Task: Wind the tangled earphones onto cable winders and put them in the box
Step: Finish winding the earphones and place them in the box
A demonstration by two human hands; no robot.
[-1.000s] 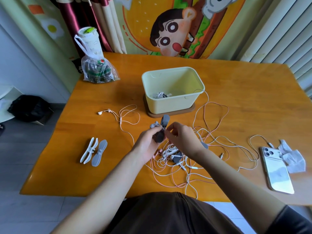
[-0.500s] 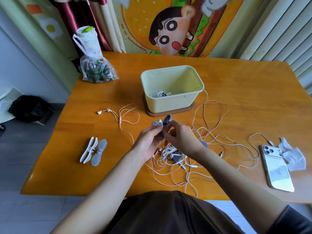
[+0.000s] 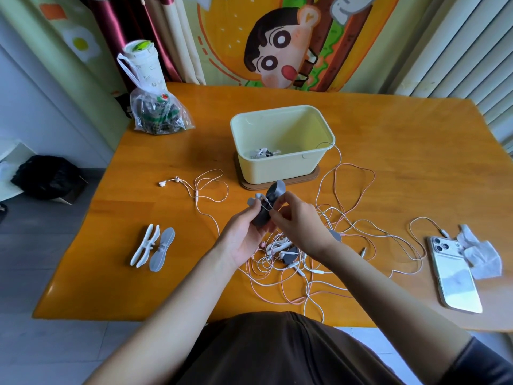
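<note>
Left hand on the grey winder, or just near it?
Touching. Head view: the left hand grips the grey winder, fingers curled round its lower half.

Both forearms reach forward, hands meeting. The left hand (image 3: pixel 243 234), palm up, curls round a grey winder (image 3: pixel 277 188); the right hand (image 3: pixel 298 220) pinches a white cable (image 3: pixel 266 207) against it.

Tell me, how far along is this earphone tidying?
Done: one wound set lies in the pale yellow plastic box. In hand: the left hand grips a dark grey cable winder while the right hand pinches a thin white cable against it. Left: the white-and-pink tangled cable pile, the loose white earphones, and two spare winders.
</note>
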